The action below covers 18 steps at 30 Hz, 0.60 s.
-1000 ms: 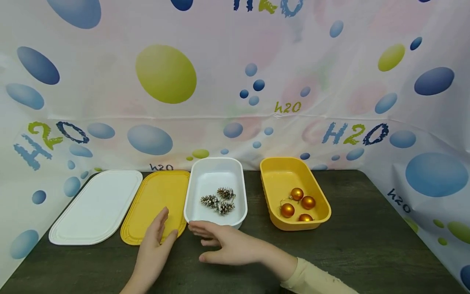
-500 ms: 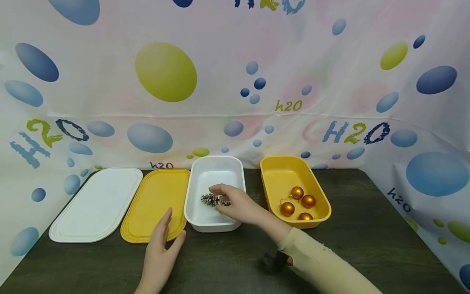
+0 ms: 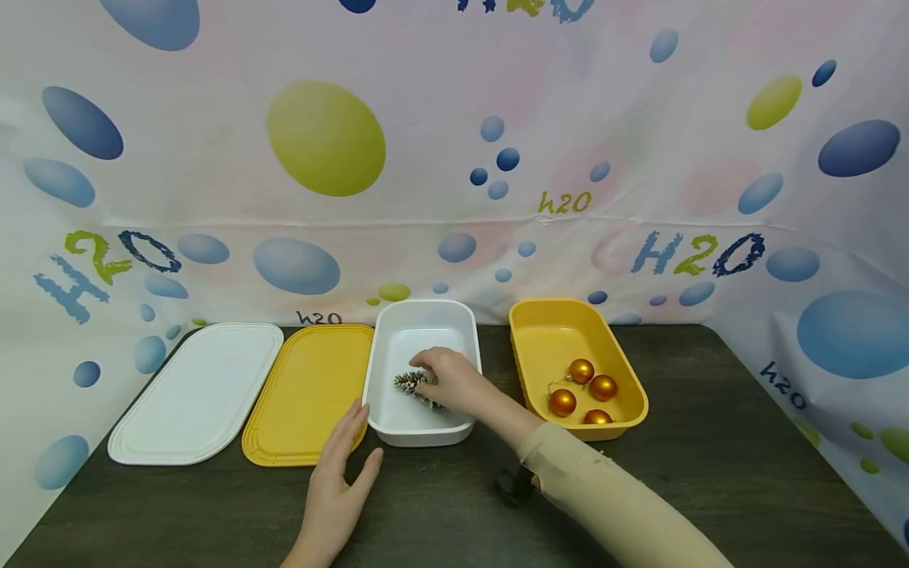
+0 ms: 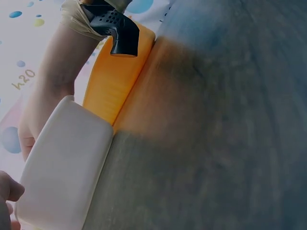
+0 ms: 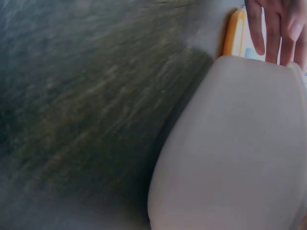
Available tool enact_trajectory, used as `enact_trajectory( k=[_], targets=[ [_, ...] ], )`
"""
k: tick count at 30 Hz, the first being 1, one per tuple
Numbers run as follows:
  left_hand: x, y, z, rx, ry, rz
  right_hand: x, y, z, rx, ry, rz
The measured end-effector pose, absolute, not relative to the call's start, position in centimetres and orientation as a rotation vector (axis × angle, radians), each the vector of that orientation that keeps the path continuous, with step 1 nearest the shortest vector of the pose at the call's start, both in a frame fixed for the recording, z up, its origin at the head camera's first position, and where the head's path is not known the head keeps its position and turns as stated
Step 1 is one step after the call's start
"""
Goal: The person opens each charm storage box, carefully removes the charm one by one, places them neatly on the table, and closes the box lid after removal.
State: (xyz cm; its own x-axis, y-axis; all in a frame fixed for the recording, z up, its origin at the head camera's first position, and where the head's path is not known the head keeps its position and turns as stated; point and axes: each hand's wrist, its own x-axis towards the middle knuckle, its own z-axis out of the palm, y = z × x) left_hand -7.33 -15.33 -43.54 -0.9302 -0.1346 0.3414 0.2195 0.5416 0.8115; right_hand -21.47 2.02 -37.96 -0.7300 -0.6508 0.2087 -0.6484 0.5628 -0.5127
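Note:
My right hand point(image 3: 454, 383) reaches down into the white container point(image 3: 419, 438), over the frosted pine cones point(image 3: 409, 383). Its thumb and fingers are bent close about them. The hand hides part of the cones, so whether it grips one is unclear. My left hand point(image 3: 337, 489) has its fingers extended, thumb apart, with the fingertips at the container's near left edge. In the right wrist view, the left hand's fingers point(image 5: 272, 33) stretch out by the white wall. The left wrist view catches its thumb point(image 4: 12, 189) beside that container.
A yellow container point(image 3: 554, 339) with several shiny orange Christmas baubles point(image 3: 604, 387) stands to the right. A yellow lid point(image 3: 305, 402) and a white lid point(image 3: 195, 394) lie flat on the left of the dark table point(image 3: 710, 473). A patterned sheet point(image 3: 426, 158) rises behind.
My right hand has moved from in front of the white container to the pine cones inside. The left hand has shifted right, toward the container's edge.

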Motion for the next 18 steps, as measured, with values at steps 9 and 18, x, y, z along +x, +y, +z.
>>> enact_trajectory(
  k=[9,18],
  targets=[
    [-7.26,-15.17,-43.86,-0.07,-2.373,-1.458,-21.13,1.46,-38.51,-1.138,2.88,-0.714],
    [-7.4,-15.11,-43.79,-0.051,-2.343,-1.47,-21.27,1.1,-38.53,-1.085,2.911,-0.602]
  ],
)
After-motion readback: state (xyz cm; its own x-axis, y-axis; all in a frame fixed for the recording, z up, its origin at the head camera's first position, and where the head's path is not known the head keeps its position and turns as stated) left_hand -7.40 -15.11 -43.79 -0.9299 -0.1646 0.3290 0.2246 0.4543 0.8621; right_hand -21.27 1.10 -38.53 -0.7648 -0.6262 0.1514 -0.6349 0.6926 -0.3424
